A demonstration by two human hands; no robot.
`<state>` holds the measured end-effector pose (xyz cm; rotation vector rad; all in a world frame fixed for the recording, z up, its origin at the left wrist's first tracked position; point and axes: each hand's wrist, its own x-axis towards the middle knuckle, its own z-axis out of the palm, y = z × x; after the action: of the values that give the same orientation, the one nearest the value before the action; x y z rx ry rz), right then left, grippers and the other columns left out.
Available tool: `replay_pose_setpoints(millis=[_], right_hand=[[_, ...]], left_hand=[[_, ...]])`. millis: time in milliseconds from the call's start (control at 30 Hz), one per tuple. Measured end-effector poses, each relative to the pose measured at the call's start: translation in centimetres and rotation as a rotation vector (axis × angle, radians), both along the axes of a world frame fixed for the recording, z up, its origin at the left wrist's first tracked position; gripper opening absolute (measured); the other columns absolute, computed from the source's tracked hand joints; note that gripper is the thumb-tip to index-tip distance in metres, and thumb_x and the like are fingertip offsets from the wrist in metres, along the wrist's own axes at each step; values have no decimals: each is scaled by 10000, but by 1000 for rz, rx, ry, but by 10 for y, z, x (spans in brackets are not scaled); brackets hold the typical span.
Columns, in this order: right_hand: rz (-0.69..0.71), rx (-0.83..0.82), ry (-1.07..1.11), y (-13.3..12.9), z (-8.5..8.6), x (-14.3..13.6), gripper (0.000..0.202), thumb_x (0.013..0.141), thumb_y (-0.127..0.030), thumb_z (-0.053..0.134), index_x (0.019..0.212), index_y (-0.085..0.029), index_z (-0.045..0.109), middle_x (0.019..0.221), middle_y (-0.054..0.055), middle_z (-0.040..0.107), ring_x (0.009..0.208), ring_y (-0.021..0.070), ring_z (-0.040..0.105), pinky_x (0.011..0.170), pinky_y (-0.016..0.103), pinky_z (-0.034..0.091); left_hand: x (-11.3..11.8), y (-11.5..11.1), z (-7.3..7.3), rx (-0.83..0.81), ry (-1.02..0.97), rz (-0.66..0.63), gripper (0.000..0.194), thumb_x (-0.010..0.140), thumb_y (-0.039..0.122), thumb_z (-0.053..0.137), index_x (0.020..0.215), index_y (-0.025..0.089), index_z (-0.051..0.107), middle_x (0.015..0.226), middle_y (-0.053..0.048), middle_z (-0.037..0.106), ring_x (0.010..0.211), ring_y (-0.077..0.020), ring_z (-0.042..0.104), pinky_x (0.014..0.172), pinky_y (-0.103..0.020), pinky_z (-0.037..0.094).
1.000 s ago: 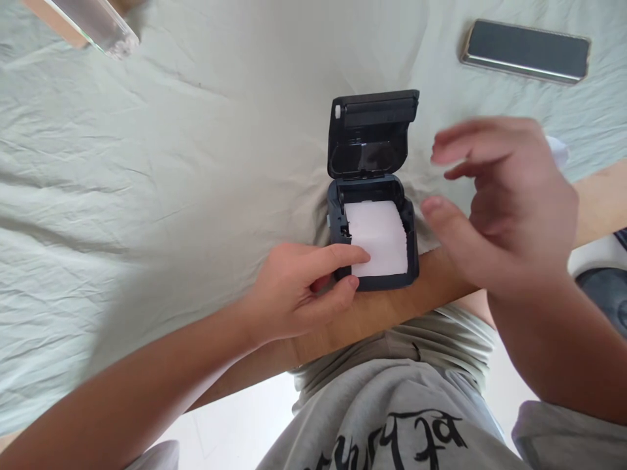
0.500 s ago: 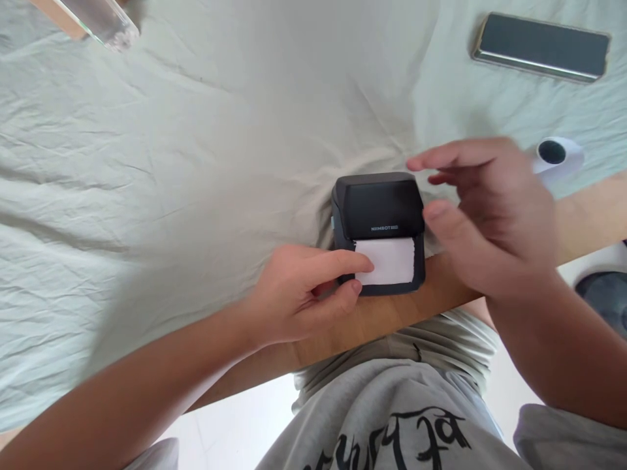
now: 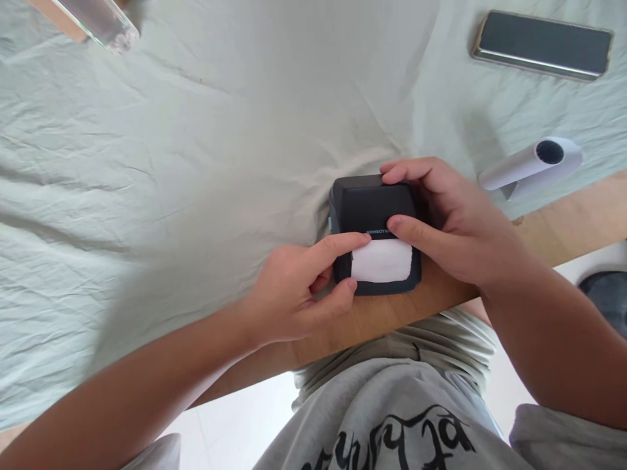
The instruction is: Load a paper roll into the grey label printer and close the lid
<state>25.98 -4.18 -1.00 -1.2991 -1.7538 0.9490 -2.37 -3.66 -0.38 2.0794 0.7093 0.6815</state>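
Wooden table edge, bare, nearest the body. Black printer, lid down, at the cloth's near border, overlapping the wood; long axis running away from the wearer, lettering upright to the wearer, white paper at the near end. Left hand: forefinger at the lid's near edge, thumb on the near left corner; whether gripping, cannot tell. Right hand: grasping the printer's right side, thumb on lid, fingers over far edge. White roll, right, on green cloth. Dark oblong case, far right.

The grey shirt bears black lettering.
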Motion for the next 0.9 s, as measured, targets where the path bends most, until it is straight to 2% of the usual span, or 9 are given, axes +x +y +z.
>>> replay_pose_setpoints(millis=[67,167,267,333,433,533,633,767,900], right_hand=[[13,3,-1,1,-2,0,422,1087,-471,742,1482,-330,697,1585,74,750,1435,317,758,1124,506,707],[-11,97,-7,-2,-6,-4,391,1097,-415,739,1476,-326,711,1593,72,760,1512,317,729,1284,567,638],[-91,158,-1,-10,-9,-5,382,1132,-422,711,1505,-343,712,1643,71,734,1563,312,702,1256,552,659],[-149,167,-3,-17,-11,-4,365,1163,-378,648,1523,-371,712,1656,50,721,1562,292,704,1225,528,678],[-218,186,-43,-26,-13,1,430,1154,-255,581,1540,-394,708,1622,23,734,1545,275,710,1259,550,656],[-229,197,-88,-30,-17,3,481,1091,-183,615,1536,-342,703,1536,53,786,1442,286,774,1228,566,676],[-215,226,-127,-29,-19,0,500,1058,-152,636,1532,-300,690,1468,76,832,1354,276,830,1169,516,726],[-227,242,-132,-28,-19,-3,521,1061,-145,625,1553,-314,645,1486,65,836,1328,253,857,1125,467,750],[-232,227,-160,-28,-19,-3,518,1062,-164,614,1556,-318,622,1496,70,833,1329,249,858,1133,460,749]], left_hand=[[0,-1,1,-21,12,9,412,1075,193,607,1480,241,668,664,148,477,518,-90,414,533,-237,334],[1,-2,0,-92,22,48,479,1055,231,630,1533,249,630,667,157,466,514,-94,403,550,-248,342],[2,-4,-4,-131,-5,113,555,1046,278,661,1588,245,552,698,158,478,525,-100,428,572,-256,388],[2,-4,-7,-64,-24,163,542,1045,277,662,1572,237,542,778,126,551,575,-106,493,593,-258,445],[1,-4,-11,82,-10,222,515,1033,288,686,1536,229,592,1045,4,716,815,-162,684,725,-312,605],[-2,-5,-13,147,47,253,543,1044,316,708,1570,226,609,1397,-131,740,1143,-264,775,914,-415,708],[-3,-7,-14,227,90,240,607,1075,321,687,1655,215,545,1604,-197,671,1337,-316,767,1018,-466,737],[1,-20,-14,355,170,213,724,1101,371,660,1771,193,450,1714,-232,618,1575,-385,678,1214,-549,697],[8,-36,-15,419,205,297,873,1142,355,604,1915,167,245,1815,-279,568,1671,-423,641,1282,-564,667]])
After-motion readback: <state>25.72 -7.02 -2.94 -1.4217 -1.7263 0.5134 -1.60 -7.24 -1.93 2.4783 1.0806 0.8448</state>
